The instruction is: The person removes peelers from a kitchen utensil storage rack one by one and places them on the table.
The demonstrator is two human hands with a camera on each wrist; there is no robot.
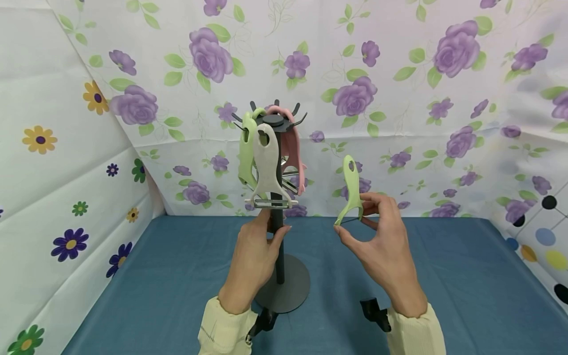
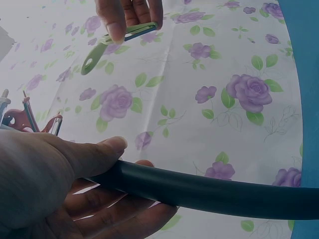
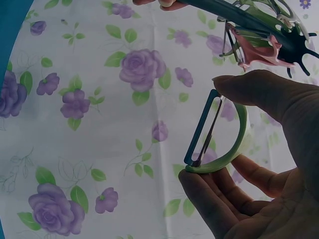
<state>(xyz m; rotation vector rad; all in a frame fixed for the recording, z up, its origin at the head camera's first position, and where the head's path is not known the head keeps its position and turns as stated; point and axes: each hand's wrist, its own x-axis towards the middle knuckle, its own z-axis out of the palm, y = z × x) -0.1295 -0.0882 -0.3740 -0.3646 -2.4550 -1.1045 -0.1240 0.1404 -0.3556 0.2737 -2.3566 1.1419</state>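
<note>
My left hand (image 1: 253, 259) grips the dark pole (image 1: 280, 251) of an upright stand, thumb on one side and fingers behind. In the left wrist view the pole (image 2: 224, 196) lies between thumb and fingers. To the right of the stand, my right hand (image 1: 386, 241) pinches a green Y-shaped peeler (image 1: 352, 187) at the two ends of its blade head, handle pointing up. The right wrist view shows its blade (image 3: 202, 129) between thumb and fingertips. On the stand's hooks hang a white peeler (image 1: 267, 167), green peeler (image 1: 245, 158) and pink peeler (image 1: 291, 148).
The stand's round dark base (image 1: 293, 291) rests on a blue tablecloth (image 1: 461, 276). Several bare hooks (image 1: 296, 108) stick out at its top. A floral backdrop (image 1: 399, 123) rises behind the table, with patterned sheets at both sides.
</note>
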